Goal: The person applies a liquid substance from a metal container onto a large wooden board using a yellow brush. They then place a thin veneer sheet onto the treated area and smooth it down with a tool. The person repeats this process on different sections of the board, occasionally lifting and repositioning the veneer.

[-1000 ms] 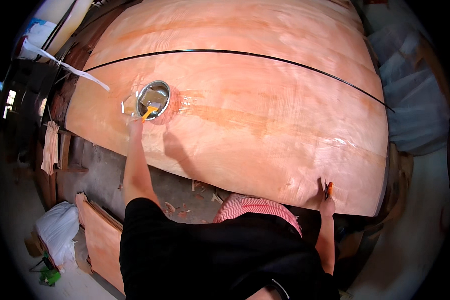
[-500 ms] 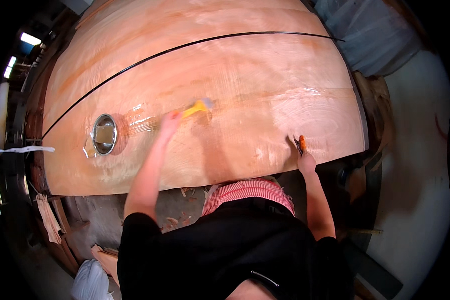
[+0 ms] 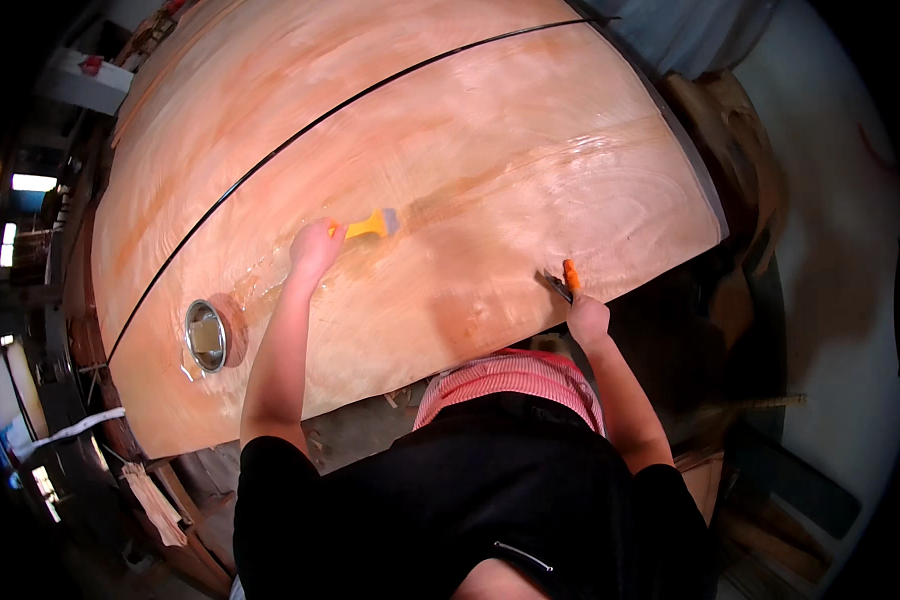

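The bare left hand (image 3: 315, 250) is closed in a grip, well inside the near edge of the pale wooden worktop (image 3: 530, 150); the left forearm (image 3: 278, 360) extends forward. The bare right hand (image 3: 588, 320) grips at that edge, the right forearm (image 3: 625, 400) angled inward.

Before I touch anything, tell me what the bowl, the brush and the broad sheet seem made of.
Bowl: probably polished metal; its silvery rim glints. Brush: the handle looks like smooth plastic, from its even yellow; the greyish bristles are too blurred to tell. Sheet: apparently wood, perhaps veneer, from its tan colour and swirling grain; shiny patches suggest a wet coating.
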`<state>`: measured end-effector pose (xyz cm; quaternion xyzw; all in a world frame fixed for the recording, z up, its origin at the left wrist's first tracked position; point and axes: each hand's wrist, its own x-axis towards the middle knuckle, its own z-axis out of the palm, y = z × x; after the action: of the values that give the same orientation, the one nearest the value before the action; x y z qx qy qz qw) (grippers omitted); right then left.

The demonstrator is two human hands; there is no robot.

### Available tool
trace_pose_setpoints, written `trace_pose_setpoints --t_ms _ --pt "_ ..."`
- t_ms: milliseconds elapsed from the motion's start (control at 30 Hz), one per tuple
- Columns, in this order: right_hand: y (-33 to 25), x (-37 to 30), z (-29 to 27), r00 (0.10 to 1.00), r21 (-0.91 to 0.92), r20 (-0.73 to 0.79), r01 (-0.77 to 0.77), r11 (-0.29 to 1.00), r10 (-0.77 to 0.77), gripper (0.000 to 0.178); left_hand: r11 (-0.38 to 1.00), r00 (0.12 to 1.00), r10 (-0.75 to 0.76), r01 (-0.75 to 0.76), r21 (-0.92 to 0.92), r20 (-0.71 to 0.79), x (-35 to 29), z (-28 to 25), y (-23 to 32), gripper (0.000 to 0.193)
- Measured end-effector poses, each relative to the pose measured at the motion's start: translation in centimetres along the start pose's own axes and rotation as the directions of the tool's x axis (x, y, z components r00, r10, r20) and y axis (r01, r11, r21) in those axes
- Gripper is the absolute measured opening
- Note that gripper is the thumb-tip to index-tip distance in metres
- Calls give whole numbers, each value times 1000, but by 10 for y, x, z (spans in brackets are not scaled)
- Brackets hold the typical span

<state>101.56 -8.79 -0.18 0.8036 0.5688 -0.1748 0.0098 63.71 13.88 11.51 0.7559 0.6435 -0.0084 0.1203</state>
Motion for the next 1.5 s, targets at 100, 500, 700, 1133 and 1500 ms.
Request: trace_pose_setpoints --t_ms 100,500,700,1133,1500 --pt "4 -2 0 999 -20 40 4 1000 -3 15 969 993 94 -109 -222 -75 16 10 56 27" --pt "14 -6 -3 986 49 164 31 998 -39 12 962 949 239 -260 87 204 63 16 140 26" --pt "17 -3 -7 983 77 159 76 994 -88 12 953 954 296 -291 -86 41 108 20 184 28" --pt "18 0 -19 976 69 208 54 996 -67 18 969 969 -222 206 134 113 -3 5 -23 28" --pt "-7 -11 -21 997 -7 66 37 999 -36 31 378 726 -685 294 -878 -52 -169 67 -188 28"
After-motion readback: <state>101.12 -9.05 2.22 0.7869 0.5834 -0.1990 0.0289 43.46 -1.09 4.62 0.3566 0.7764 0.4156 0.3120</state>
